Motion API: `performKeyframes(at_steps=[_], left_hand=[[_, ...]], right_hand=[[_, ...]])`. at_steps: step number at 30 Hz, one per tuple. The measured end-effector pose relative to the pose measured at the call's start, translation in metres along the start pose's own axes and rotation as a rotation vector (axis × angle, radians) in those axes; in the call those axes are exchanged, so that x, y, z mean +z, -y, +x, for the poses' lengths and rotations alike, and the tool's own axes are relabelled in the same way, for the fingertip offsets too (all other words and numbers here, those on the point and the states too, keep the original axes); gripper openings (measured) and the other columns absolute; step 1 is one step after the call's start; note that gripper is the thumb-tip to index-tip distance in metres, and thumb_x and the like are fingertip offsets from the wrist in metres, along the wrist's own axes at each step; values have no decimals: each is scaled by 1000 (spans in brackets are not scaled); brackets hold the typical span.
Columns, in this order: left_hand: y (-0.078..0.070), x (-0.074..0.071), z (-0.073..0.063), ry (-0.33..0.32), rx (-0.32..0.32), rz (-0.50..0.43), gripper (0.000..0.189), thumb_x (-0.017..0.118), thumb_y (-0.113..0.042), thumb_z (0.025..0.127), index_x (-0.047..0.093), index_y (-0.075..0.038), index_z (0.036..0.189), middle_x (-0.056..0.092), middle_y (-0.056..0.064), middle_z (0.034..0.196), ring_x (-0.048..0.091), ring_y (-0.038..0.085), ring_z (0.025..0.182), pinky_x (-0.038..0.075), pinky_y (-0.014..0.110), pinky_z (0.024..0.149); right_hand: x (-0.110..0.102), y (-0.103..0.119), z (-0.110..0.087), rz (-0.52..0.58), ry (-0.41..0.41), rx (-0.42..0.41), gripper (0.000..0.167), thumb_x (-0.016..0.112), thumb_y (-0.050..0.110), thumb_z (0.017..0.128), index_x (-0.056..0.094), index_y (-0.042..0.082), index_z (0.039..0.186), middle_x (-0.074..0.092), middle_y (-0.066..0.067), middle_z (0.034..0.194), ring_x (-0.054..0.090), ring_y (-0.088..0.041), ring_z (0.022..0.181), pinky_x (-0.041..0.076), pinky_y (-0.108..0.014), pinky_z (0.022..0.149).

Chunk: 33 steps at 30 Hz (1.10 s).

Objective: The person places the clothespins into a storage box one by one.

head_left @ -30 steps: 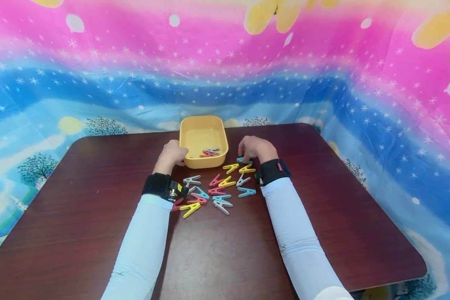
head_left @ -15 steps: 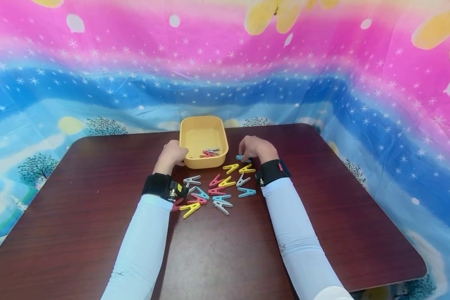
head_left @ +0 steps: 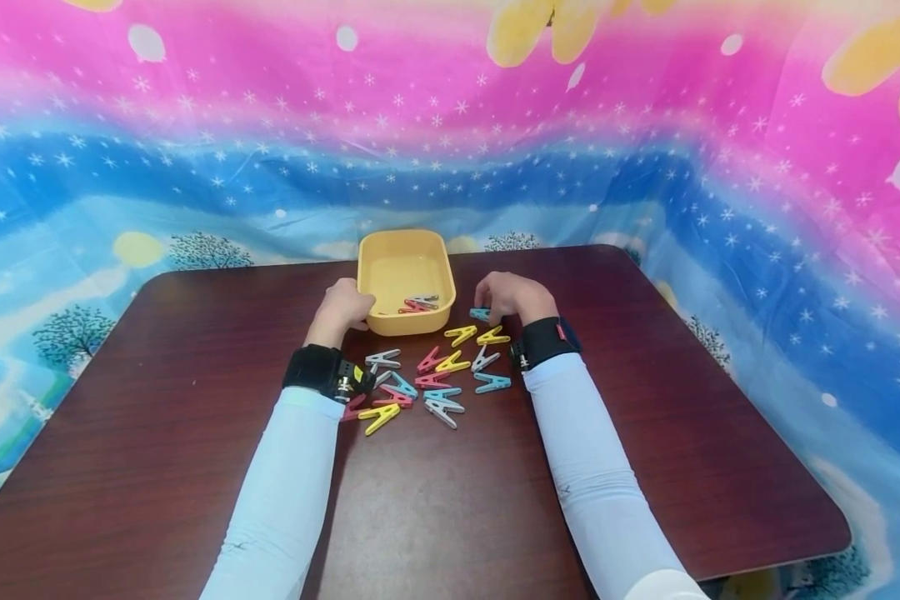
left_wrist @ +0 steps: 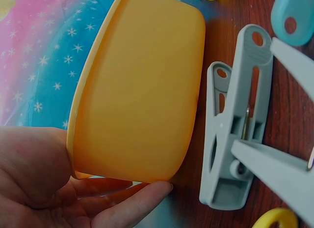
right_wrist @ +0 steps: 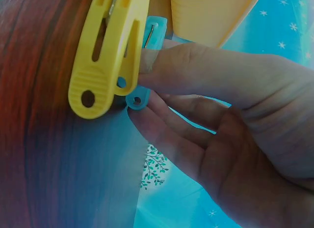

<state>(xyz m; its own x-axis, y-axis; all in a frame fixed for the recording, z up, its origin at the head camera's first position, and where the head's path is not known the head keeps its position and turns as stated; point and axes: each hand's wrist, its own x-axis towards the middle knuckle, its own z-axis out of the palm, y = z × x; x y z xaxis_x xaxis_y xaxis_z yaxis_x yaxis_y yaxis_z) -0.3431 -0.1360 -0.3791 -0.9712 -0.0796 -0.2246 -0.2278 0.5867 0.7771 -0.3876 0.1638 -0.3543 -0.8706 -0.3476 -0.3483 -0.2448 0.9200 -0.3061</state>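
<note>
Background: printed cloth [head_left: 420, 108], pink over blue, snowflakes and small trees, hung behind and beside my table [head_left: 645, 458], dark red-brown wood grain.

Item, tub [head_left: 411, 325]: yellow, rounded, at the table's far side. Contents: a few clips [head_left: 420, 302], red and grey, in its near right part.

Item, blue clip [head_left: 479, 314]: just right of the tub's near right corner, pinched between thumb and fingers of my right hand [head_left: 515, 297]. Long axis roughly crosswise, one end pointing left toward the tub. Right hand the nearer; left lies beyond the tub. Whether the clip touches the table, I cannot tell.

Item, left hand [head_left: 341, 308]: grasps the tub at its near left corner.

Item, yellow clip [right_wrist: 93, 75]: beside the blue clip, nearer me, unheld.

Item, loose clips [head_left: 384, 418]: red, yellow, blue, grey, scattered on the table between my forearms.
</note>
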Motion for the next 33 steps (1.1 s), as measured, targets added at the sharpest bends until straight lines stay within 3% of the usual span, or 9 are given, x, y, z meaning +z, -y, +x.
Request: performKeyframes(at_steps=[21,26,33], left_hand=[[-1,0,-1,-5,-1,6,47,49,-14,109,48,7,151,64,27,141,73,41,124,65,48,103],[0,0,0,-5,-2,0,48,49,-13,109,48,7,152,64,26,142,73,41,124,65,48,103],[1,1,2,-5,-5,7,48,50,-14,109,48,7,152,64,26,141,72,41,124,65,48,102]], right_hand=[[0,0,2,6,-23,4,39,78,8,97,72,14,134,70,-13,137,68,-33,123,61,-49,105],[-4,5,0,36,-139,7,35,78,7,97,72,10,132,72,-13,129,69,-32,116,61,-48,103],[-11,27,-5,114,-419,39,24,77,9,99,72,4,122,72,-15,122,67,-32,109,62,-46,95]])
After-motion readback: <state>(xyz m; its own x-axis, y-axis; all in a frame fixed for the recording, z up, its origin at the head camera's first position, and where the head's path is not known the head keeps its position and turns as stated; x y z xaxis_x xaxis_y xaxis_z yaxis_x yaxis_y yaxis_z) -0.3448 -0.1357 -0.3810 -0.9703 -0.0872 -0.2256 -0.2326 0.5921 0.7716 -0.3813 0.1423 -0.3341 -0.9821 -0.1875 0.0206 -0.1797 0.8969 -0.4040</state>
